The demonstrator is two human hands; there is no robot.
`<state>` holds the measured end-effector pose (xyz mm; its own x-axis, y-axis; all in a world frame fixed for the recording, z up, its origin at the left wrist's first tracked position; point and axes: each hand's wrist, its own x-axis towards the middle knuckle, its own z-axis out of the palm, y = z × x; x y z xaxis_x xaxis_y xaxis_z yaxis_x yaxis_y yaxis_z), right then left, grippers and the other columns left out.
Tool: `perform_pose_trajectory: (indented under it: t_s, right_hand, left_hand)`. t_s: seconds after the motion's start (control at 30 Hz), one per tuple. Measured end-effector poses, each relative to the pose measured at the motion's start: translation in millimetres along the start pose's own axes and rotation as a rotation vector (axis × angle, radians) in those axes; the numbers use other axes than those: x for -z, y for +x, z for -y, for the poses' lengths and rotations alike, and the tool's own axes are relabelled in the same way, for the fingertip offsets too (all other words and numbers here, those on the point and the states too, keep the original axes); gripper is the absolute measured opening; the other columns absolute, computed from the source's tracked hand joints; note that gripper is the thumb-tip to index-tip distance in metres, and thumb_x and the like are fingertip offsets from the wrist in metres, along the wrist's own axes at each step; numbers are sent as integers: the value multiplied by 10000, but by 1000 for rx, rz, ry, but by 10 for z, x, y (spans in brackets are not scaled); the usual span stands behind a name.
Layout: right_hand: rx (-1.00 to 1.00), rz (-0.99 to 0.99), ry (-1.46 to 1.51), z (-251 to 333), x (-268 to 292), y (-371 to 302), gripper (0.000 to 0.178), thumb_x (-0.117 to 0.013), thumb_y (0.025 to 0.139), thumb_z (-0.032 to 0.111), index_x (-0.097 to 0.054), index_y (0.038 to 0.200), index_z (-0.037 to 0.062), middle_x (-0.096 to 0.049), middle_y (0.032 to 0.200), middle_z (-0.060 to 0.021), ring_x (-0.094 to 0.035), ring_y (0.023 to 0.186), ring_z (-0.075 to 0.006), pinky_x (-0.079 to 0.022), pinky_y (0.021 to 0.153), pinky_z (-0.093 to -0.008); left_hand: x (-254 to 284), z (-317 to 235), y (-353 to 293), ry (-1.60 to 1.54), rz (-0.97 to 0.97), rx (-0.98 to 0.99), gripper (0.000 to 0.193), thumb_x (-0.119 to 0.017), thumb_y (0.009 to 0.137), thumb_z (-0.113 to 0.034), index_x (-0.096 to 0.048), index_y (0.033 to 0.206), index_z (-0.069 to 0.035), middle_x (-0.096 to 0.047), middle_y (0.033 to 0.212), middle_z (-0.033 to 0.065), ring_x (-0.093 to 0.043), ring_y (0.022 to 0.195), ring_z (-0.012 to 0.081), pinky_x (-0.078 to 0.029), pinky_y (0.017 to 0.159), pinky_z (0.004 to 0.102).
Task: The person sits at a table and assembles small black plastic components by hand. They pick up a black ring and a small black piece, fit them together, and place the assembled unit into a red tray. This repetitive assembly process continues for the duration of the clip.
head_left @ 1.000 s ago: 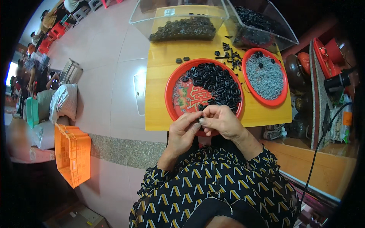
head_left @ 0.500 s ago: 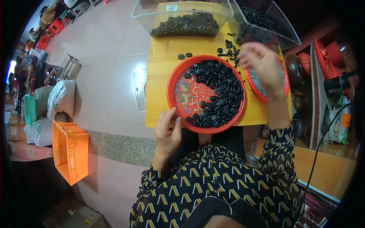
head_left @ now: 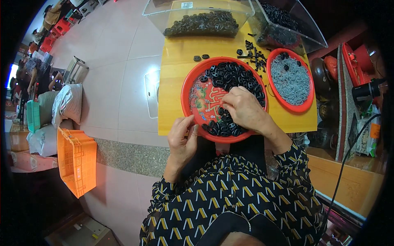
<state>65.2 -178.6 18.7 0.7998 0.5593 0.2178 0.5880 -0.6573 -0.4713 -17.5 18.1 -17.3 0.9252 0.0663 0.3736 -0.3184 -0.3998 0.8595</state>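
A round red tray (head_left: 186, 86) holds many small black oval pieces with two holes (head_left: 230, 76). They lie mostly along its far, right and near sides, and the patterned bottom shows at the left. My left hand (head_left: 180, 137) is at the tray's near-left rim, thumb and forefinger closed about the edge. Over the right half of the tray, my right hand (head_left: 246, 108) has its fingers pinched together just above the pieces; what they hold is hidden. A smaller red tray (head_left: 301, 108) to the right contains small silvery screw-like parts (head_left: 289, 82) with a few black pieces on top.
Two clear bins (head_left: 201, 24) (head_left: 287, 33) of black parts stand at the table's far side. Dark screw-like parts (head_left: 256, 59) and two loose oval pieces lie on the yellow table (head_left: 170, 90). An orange crate (head_left: 78, 164) and sacks (head_left: 67, 104) are on the left.
My right hand has moved from above the smaller tray down and left into the large one, uncovering the silvery parts. My left hand stays at the rim.
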Motion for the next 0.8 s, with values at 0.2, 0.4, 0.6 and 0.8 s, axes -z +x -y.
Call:
perform_pose_trajectory:
  t_s: [0.2,0.4,0.6,0.8]
  right_hand:
    - [-27,49,-43,-128,80,-107,78,-611,692,47,-592,764,22,-521,735,-112,-505,746,-285,-412,693,-370]
    - [-9,120,46,-28,206,-160,83,-616,683,73,-592,751,32,-511,761,-135,-507,779,-302,-422,701,-382]
    - [69,231,95,83,245,-344,78,-622,680,83,-575,725,39,-494,769,-120,-495,778,-283,-424,703,-373]
    - [82,212,-47,193,155,-404,55,-584,675,81,-559,698,37,-491,755,-110,-492,783,-266,-426,703,-362]
  left_hand:
    - [-7,-7,22,50,36,-89,238,-597,714,75,-556,948,48,-552,823,143,-552,679,219,-444,568,272]
    - [-14,-16,28,84,53,-95,240,-604,701,75,-555,934,48,-546,818,149,-547,676,240,-443,573,285]
    - [0,-33,-5,78,79,-52,239,-609,698,71,-556,930,47,-550,813,150,-551,693,252,-449,591,296]
    - [-12,-76,14,103,81,-78,235,-614,703,56,-558,930,46,-552,824,155,-556,706,267,-453,597,313]
